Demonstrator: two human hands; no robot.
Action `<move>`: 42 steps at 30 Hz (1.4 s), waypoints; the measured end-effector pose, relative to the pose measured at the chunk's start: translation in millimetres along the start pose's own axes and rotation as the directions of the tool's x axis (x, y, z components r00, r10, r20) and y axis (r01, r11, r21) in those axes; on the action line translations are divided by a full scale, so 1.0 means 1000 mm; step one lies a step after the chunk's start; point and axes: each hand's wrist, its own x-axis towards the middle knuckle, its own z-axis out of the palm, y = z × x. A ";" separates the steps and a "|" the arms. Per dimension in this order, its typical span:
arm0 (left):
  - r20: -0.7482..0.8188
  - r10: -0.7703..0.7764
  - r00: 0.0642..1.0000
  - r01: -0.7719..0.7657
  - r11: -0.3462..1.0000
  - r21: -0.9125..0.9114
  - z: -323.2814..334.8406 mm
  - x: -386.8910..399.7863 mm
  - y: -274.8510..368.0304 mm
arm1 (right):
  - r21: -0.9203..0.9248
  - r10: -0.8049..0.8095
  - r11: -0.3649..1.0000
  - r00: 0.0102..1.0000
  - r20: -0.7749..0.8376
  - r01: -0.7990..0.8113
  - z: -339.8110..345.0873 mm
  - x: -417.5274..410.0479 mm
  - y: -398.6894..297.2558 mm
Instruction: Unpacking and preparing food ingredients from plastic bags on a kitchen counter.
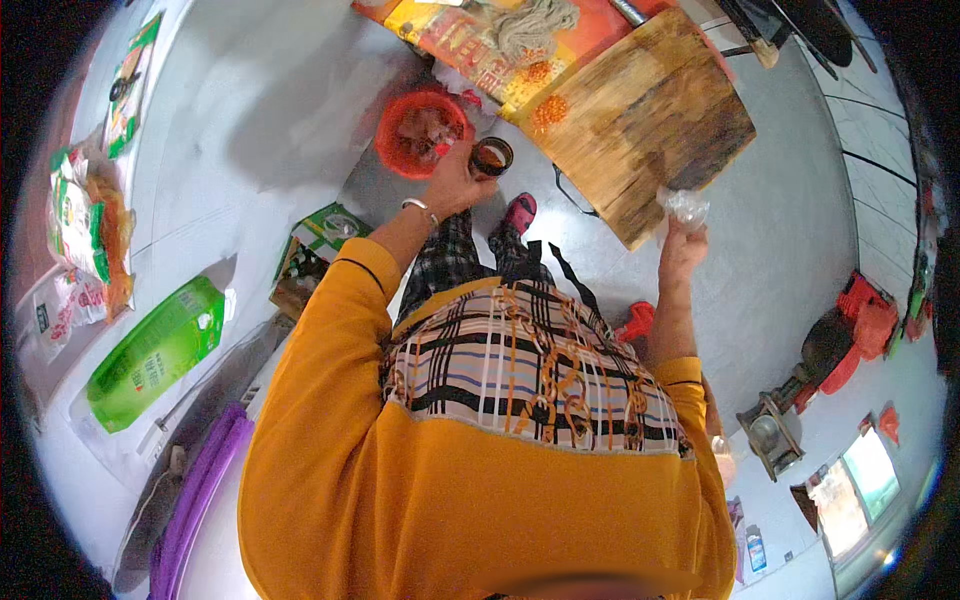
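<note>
My left hand (456,184) grips a dark, round, open-topped cup-like object (492,157), with something pale and brownish inside its ring. A small red-and-white piece shows by the thumb; I cannot tell whether it is held. Just beyond that hand is a red plastic basket (384,129) with crumpled, translucent scraps in it. Crumpled clear plastic (686,206) is in my right hand (682,251), close to the near right corner of a worn wooden board (637,124). Small orange bits (550,112) lie on the board's left corner.
Behind the board, a grey rag (536,30) lies on a printed red-and-yellow sheet (442,37). A green box (330,225) stands to my left, near a green bottle (157,352) and packaged goods (79,217). Red items (870,322) sit at the right.
</note>
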 end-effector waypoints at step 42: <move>-0.030 -0.007 1.000 0.011 0.990 0.139 0.034 0.046 -0.005 | -0.456 -0.482 0.574 0.731 0.483 0.680 0.170 0.089 -0.117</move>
